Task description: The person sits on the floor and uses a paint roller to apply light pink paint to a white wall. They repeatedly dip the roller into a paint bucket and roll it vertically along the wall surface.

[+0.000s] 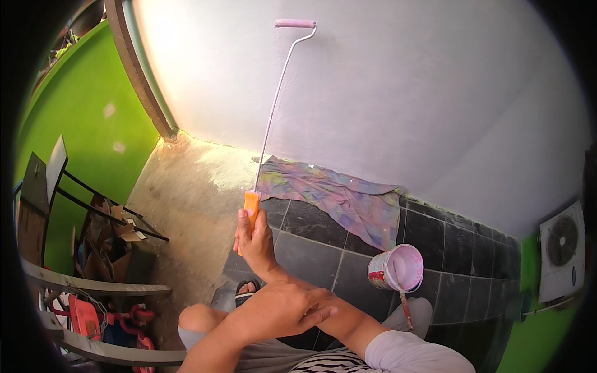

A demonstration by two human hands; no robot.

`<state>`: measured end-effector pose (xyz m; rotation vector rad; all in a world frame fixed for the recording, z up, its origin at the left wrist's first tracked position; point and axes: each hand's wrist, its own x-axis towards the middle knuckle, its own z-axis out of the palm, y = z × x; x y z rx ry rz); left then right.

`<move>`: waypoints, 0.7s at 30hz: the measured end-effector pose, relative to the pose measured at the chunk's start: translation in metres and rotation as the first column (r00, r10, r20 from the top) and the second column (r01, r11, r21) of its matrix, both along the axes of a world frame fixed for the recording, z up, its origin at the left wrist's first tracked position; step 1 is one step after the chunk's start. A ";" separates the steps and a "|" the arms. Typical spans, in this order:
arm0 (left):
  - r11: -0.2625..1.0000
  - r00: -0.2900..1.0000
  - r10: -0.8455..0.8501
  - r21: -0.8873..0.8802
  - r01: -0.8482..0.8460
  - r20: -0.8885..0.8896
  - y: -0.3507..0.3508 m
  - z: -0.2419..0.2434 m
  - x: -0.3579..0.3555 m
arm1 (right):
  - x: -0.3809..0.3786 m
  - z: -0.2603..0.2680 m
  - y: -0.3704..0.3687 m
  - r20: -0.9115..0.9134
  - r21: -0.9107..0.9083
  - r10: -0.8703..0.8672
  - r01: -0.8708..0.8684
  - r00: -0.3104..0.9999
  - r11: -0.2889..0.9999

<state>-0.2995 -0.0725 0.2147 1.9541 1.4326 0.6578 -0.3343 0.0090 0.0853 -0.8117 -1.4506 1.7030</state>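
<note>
My right hand [255, 240] is closed around the orange handle of a paint roller [275, 105]. Its long wire frame reaches up to a small roller sleeve [295, 23], coated in lilac paint, at the pale lavender wall [396, 93]. Across my right forearm lies my left hand [289, 305], holding no tool, its thumb apart from the fingers. To the right, a paint bucket [378, 272] with lilac paint inside stands on the dark tiles. A paint-smeared stick or brush handle [406, 310] sticks out over its rim.
A stained plaid cloth [336, 196] lies along the wall's foot. On the right an air conditioner's outdoor unit [562, 252] sits by a green wall. Leftward are cardboard boxes [112, 256], curved metal bars [102, 279], a red plastic item [84, 317] and another green wall [93, 98].
</note>
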 end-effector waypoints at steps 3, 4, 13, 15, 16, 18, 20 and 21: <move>0.999 0.999 -0.019 -0.044 0.017 -0.037 0.003 0.005 0.000 | 0.032 0.015 0.014 -0.060 0.051 0.034 -0.031 0.998 0.998; 0.998 0.998 -0.033 -0.061 0.030 -0.051 0.006 0.006 0.001 | 0.046 0.019 0.018 -0.072 0.054 0.043 -0.039 0.996 0.998; 0.952 0.985 -0.173 -0.253 0.175 0.030 0.031 -0.008 0.012 | 0.228 0.034 0.053 0.115 -0.011 0.009 -0.008 0.993 1.000; 0.938 0.979 -0.184 -0.282 0.201 0.086 0.043 -0.017 0.015 | 0.282 0.042 0.060 0.197 0.031 -0.079 0.075 0.977 0.997; 0.930 0.976 -0.187 -0.300 0.214 0.115 0.048 -0.021 0.018 | 0.311 0.049 0.063 0.295 0.027 -0.084 0.079 0.952 0.996; 0.924 0.982 -0.174 -0.334 0.188 0.073 0.056 -0.026 0.022 | 0.356 0.077 0.062 0.460 0.029 -0.083 0.079 0.884 0.996; 0.927 0.987 -0.160 -0.340 0.158 0.021 0.063 -0.029 0.023 | 0.396 0.098 0.055 0.515 0.066 -0.105 0.083 0.851 0.994; 0.932 0.986 -0.166 -0.326 0.160 0.011 0.069 -0.035 0.027 | 0.420 0.106 0.050 0.513 0.093 -0.133 0.099 0.848 0.991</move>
